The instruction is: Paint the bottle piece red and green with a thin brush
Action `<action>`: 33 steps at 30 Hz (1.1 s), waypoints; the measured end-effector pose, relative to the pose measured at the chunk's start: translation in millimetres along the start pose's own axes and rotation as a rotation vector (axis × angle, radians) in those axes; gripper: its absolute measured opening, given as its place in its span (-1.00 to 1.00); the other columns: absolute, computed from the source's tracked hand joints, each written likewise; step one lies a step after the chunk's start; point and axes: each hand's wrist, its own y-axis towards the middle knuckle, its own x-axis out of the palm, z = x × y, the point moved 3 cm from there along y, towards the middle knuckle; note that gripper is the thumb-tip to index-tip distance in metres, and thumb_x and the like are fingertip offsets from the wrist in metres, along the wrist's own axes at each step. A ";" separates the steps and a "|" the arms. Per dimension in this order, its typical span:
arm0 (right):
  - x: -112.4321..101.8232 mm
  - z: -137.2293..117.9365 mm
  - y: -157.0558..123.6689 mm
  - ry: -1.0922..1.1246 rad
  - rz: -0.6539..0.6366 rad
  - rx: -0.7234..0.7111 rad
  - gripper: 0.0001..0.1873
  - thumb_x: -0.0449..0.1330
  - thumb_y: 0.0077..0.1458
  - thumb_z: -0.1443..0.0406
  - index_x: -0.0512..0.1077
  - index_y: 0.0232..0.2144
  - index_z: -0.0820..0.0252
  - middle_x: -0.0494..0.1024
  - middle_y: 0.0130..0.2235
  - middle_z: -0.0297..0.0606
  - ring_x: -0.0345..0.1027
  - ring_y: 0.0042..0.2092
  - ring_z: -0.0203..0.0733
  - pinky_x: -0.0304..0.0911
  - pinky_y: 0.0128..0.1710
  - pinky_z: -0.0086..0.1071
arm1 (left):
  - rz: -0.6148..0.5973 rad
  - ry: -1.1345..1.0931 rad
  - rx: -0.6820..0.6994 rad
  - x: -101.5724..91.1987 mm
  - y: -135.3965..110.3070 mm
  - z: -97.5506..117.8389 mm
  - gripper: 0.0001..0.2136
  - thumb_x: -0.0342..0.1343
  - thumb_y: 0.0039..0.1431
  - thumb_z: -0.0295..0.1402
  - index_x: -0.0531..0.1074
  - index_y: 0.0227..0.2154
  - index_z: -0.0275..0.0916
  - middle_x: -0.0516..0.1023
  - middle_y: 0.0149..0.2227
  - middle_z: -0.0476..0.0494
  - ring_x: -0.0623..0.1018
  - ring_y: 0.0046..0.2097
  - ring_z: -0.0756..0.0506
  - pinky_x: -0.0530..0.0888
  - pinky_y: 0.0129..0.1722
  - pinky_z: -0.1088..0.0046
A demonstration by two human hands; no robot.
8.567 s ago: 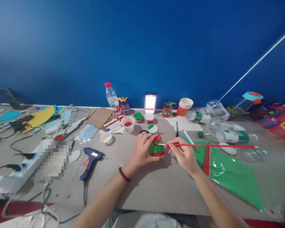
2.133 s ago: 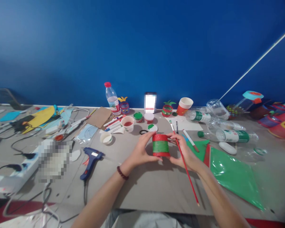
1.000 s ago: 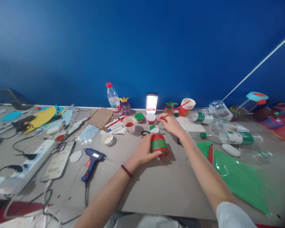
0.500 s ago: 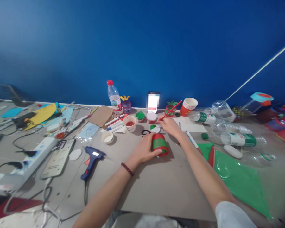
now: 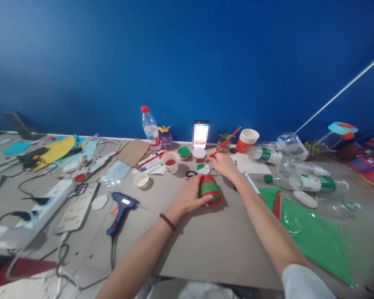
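Observation:
My left hand (image 5: 195, 194) grips a small cup painted green with red bands (image 5: 208, 189), tilted on the grey table with its open end toward me. Between the pinched fingers of my right hand (image 5: 221, 165) is a red-handled paintbrush (image 5: 227, 142), its handle slanting up to the right. The brush's tip is close to a white lid smeared with green paint (image 5: 203, 168). Behind that lid stand a white paint jar (image 5: 198, 155) and an open jar of green paint (image 5: 183, 153). Black scissor handles (image 5: 191, 174) show beside my left fingers.
A paper cup of reddish water (image 5: 170, 162), markers (image 5: 154, 162) and a bottle (image 5: 151, 133) stand left of centre. A blue glue gun (image 5: 122, 211) and a power strip (image 5: 51, 205) lie farther left. Plastic bottles (image 5: 313, 182) and green sheets (image 5: 314, 232) cover the right.
The paintbrush handle has tipped slightly to the right and up as my right hand shifts a little. My left hand keeps its hold on the cup.

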 end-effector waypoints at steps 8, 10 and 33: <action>6.7 2.1 1.9 -0.005 0.052 0.012 -0.80 0.07 0.25 0.31 0.52 -0.24 0.13 0.63 -0.18 -0.19 0.48 -0.11 -0.06 0.27 -0.11 -0.32 | 0.007 -0.001 0.006 -0.4 -0.6 -0.5 -0.26 0.00 0.16 0.19 0.13 0.22 -0.27 0.37 0.15 -0.40 0.40 0.14 -0.36 0.31 0.14 0.02; 7.9 2.5 2.0 -0.009 0.053 0.015 -0.79 0.07 0.25 0.31 0.52 -0.24 0.13 0.64 -0.17 -0.19 0.48 -0.12 -0.06 0.28 -0.11 -0.32 | 0.006 0.005 0.004 -0.3 -0.5 -0.6 -0.25 0.01 0.16 0.19 0.13 0.22 -0.28 0.37 0.15 -0.40 0.40 0.14 -0.36 0.31 0.15 0.01; 5.4 -4.3 -0.7 -0.005 -0.015 -0.030 -0.81 0.10 0.24 0.31 0.54 -0.30 0.14 0.64 -0.26 -0.21 0.49 -0.19 -0.09 0.26 -0.19 -0.36 | -0.004 0.002 0.006 -0.3 0.8 0.9 -0.29 0.03 0.16 0.13 0.14 0.21 -0.27 0.38 0.15 -0.40 0.39 0.15 -0.36 0.29 0.15 0.01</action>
